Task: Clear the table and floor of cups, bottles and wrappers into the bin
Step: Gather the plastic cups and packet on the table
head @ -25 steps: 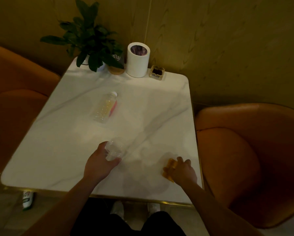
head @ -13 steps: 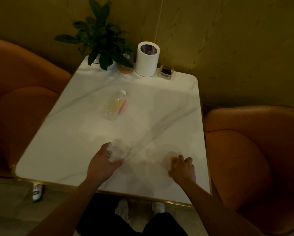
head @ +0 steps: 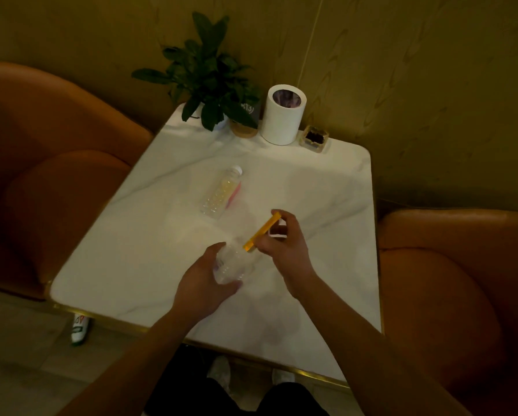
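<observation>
While both hands grip: left hand (head: 202,288) round one clear cup (head: 233,262), right hand (head: 284,247) pinching one yellow wrapper (head: 262,231).

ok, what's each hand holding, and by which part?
Left hand wraps the clear plastic cup around its side. Right hand pinches the yellow wrapper along its lower edge.

Dim, warm yellow-brown cast throughout. Brightest on the white marble table (head: 296,181), with soft shadows toward 12 o'clock. Murky below 6 o'clock. Slightly soft focus; wide-angle bowing at edges.
</observation>
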The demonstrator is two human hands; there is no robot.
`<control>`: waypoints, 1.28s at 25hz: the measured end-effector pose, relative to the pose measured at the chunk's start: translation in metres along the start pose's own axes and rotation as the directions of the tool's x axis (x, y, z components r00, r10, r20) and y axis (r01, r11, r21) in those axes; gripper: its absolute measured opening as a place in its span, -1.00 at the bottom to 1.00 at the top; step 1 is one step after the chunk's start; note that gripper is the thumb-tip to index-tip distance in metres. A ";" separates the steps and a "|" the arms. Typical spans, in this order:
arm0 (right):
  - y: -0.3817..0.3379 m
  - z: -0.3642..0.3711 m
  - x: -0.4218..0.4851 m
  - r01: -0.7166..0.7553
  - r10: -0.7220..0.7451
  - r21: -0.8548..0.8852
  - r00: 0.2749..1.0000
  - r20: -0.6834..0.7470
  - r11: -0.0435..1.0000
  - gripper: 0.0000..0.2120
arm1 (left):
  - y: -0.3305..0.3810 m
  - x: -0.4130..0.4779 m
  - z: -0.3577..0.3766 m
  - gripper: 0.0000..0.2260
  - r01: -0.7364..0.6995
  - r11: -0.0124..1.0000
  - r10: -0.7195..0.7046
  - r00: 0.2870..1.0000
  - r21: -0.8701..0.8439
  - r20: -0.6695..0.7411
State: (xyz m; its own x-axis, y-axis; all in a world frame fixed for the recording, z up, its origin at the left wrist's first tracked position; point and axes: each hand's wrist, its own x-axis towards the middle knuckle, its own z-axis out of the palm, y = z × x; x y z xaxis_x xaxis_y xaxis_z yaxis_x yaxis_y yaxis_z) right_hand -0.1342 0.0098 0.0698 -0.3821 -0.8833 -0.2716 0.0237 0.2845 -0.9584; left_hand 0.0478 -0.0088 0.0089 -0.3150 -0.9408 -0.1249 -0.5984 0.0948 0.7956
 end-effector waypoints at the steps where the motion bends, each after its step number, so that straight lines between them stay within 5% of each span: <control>1: -0.002 0.006 -0.002 0.014 -0.013 -0.067 1.000 0.017 0.998 -0.34 | 0.004 0.001 0.000 -0.28 0.006 1.000 -0.006 1.000 -0.010 0.000; 10: 0.011 0.025 -0.012 0.181 -0.093 -0.336 0.961 0.262 0.925 -0.53 | 0.012 -0.002 -0.012 -0.30 -0.007 1.000 0.007 0.993 -0.007 -0.115; 19: 0.011 0.054 0.008 0.054 0.050 -0.222 0.898 0.437 0.974 -0.64 | -0.013 -0.001 -0.035 -0.29 0.117 0.992 -0.123 0.980 -0.043 -0.156; 24: 0.008 0.075 0.066 -0.081 0.135 -0.258 0.971 0.199 0.963 -0.78 | -0.036 0.008 -0.062 -0.34 0.248 0.953 -0.277 0.946 -0.173 -0.170; 27: 0.007 0.090 0.115 -0.080 0.143 -0.552 0.987 0.072 0.830 -0.57 | -0.049 0.020 -0.075 -0.40 0.301 0.889 -0.381 0.905 -0.345 -0.192; 32: 0.009 0.135 0.180 -0.278 0.240 -0.606 0.960 -0.145 0.746 -0.22 | -0.068 0.043 -0.098 -0.52 0.330 0.813 -0.475 0.852 -0.479 -0.220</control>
State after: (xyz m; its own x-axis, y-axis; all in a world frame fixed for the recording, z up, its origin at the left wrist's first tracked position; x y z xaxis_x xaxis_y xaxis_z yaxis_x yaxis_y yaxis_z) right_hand -0.0777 -0.1967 0.0007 -0.4953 -0.7257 -0.4776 -0.4360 0.6831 -0.5859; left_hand 0.1477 -0.0875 0.0077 0.1781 -0.9182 -0.3538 -0.2375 -0.3890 0.8901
